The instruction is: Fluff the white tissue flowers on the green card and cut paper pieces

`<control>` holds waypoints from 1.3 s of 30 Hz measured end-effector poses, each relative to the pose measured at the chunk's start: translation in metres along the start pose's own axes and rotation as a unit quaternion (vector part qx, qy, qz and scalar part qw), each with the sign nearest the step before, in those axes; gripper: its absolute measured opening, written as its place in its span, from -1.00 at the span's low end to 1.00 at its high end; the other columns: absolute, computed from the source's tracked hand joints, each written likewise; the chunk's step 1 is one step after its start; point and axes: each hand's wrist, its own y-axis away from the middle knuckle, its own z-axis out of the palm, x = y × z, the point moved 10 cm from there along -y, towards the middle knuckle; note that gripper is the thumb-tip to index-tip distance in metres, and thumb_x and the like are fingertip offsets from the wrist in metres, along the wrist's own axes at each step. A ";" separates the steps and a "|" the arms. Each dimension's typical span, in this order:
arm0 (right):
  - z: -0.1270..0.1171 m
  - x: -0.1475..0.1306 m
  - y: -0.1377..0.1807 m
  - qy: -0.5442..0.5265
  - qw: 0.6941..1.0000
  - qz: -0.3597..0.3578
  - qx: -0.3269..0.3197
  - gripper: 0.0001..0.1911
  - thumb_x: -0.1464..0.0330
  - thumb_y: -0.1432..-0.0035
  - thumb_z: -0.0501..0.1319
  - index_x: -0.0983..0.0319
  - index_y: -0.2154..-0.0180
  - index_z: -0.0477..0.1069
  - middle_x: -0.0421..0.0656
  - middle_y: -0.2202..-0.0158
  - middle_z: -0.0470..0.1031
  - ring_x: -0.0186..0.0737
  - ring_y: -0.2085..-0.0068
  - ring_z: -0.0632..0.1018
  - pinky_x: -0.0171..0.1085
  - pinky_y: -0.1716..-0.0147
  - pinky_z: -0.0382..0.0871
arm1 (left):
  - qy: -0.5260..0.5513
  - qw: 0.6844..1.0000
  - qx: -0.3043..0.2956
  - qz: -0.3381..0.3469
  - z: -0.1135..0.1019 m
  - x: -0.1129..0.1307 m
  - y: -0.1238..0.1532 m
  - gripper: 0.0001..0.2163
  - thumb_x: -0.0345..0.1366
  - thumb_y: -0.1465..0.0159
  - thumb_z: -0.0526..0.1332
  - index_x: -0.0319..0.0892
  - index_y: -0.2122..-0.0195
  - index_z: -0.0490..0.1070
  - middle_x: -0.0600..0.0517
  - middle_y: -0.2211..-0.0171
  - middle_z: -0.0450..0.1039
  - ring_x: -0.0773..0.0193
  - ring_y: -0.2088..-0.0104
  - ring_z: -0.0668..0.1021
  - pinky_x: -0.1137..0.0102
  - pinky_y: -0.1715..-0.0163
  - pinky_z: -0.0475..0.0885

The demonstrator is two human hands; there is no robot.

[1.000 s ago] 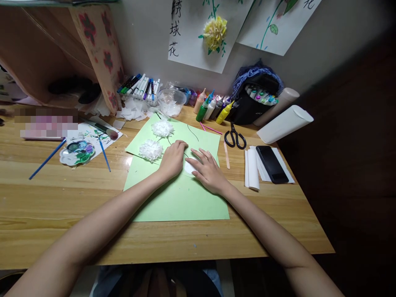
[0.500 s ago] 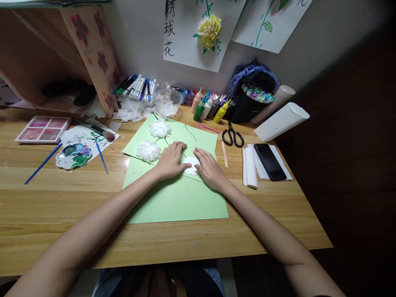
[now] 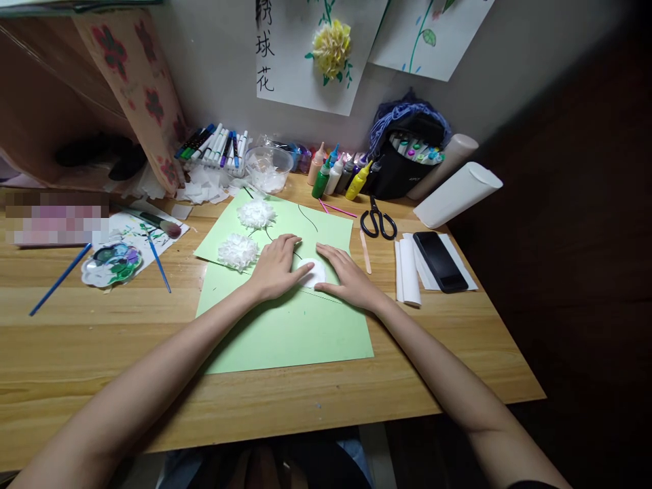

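A round white piece of paper (image 3: pixel 314 274) lies on a green sheet (image 3: pixel 285 339), which overlaps another green sheet with dark drawn stem lines. On its left side, my left hand (image 3: pixel 276 268) rests flat with its thumb stretched over the white round. My right hand (image 3: pixel 347 280) lies on the other side, fingers extended and thumb by the round's lower right edge. Both hands are open and grasp nothing. Two fluffy white paper flowers (image 3: pixel 238 252) sit on the upper green sheet, left of my left hand.
Black scissors (image 3: pixel 377 221), a wooden stick (image 3: pixel 365 251) and a phone (image 3: pixel 440 261) on white paper lie to the right. Paint bottles (image 3: pixel 322 178), a clear bowl (image 3: pixel 269 168) and markers (image 3: pixel 219 146) line the back. At left are a paint palette (image 3: pixel 112 263) and brushes.
My right thumb has moved off the white round toward its lower edge, and my left thumb has straightened across it. The whole view has shifted slightly.
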 end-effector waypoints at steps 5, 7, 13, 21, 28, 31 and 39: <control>0.002 -0.002 0.000 0.023 1.000 -0.010 0.010 -0.28 0.01 -0.16 0.12 0.17 -0.25 0.03 -0.05 -0.29 0.10 -0.08 -0.28 0.14 -0.01 -0.24 0.08 | -0.006 0.999 -0.035 0.024 0.002 0.005 0.002 -0.26 0.19 -0.12 0.12 -0.20 -0.20 0.07 -0.21 -0.21 0.13 -0.06 -0.17 0.24 0.06 -0.10 0.15; 0.003 -0.002 0.000 0.026 1.000 -0.012 0.007 -0.28 0.01 -0.16 0.12 0.15 -0.26 0.03 -0.05 -0.29 0.09 -0.07 -0.28 0.14 0.02 -0.23 0.08 | -0.003 0.998 -0.048 0.033 0.003 0.006 0.002 -0.25 0.19 -0.13 0.10 -0.20 -0.21 0.06 -0.21 -0.22 0.11 -0.06 -0.18 0.23 0.06 -0.11 0.13; 0.004 -0.002 0.000 0.047 0.999 0.011 0.015 -0.19 -0.04 -0.08 0.17 0.18 -0.25 0.05 -0.03 -0.29 0.09 -0.02 -0.28 0.13 0.02 -0.23 0.08 | 0.026 0.998 -0.053 0.011 0.004 0.001 0.000 -0.46 0.03 -0.32 -0.09 -0.20 -0.21 0.07 -0.15 -0.21 0.16 0.07 -0.19 0.23 0.14 -0.12 0.11; 0.010 -0.005 -0.001 0.030 0.999 0.037 -0.001 -0.28 0.01 -0.17 0.10 0.09 -0.28 -0.02 -0.09 -0.33 0.01 -0.04 -0.30 0.07 0.05 -0.24 0.02 | 0.029 0.998 -0.048 0.005 0.006 -0.001 0.000 -0.49 -0.02 -0.35 -0.16 -0.16 -0.24 0.03 -0.11 -0.22 0.17 0.10 -0.19 0.24 0.16 -0.12 0.12; 0.011 -0.005 -0.003 0.037 0.996 0.070 0.028 -0.30 0.02 -0.17 0.10 0.14 -0.25 0.04 -0.10 -0.31 0.05 -0.06 -0.30 0.07 -0.01 -0.24 0.01 | 0.022 0.999 -0.033 0.007 0.006 -0.002 0.000 -0.50 -0.05 -0.37 -0.18 -0.20 -0.24 0.04 -0.11 -0.22 0.17 0.12 -0.18 0.25 0.18 -0.12 0.12; 0.013 -0.004 -0.004 0.030 0.997 0.074 0.017 -0.31 0.02 -0.18 0.08 0.15 -0.25 0.04 -0.12 -0.32 0.04 -0.08 -0.31 0.06 -0.02 -0.25 0.00 | 0.028 0.999 -0.034 0.005 0.006 -0.002 0.000 -0.52 -0.06 -0.37 -0.18 -0.18 -0.24 0.04 -0.11 -0.22 0.18 0.13 -0.19 0.25 0.17 -0.13 0.11; 0.017 0.002 -0.013 0.020 0.992 0.126 -0.005 -0.19 -0.03 -0.07 0.17 0.10 -0.26 0.00 -0.11 -0.34 -0.04 -0.01 -0.33 -0.02 0.07 -0.25 -0.09 | 0.076 0.997 -0.011 -0.029 0.003 -0.009 -0.002 -0.55 -0.10 -0.38 -0.22 -0.17 -0.22 0.07 -0.11 -0.16 0.24 0.15 -0.16 0.29 0.19 -0.11 0.16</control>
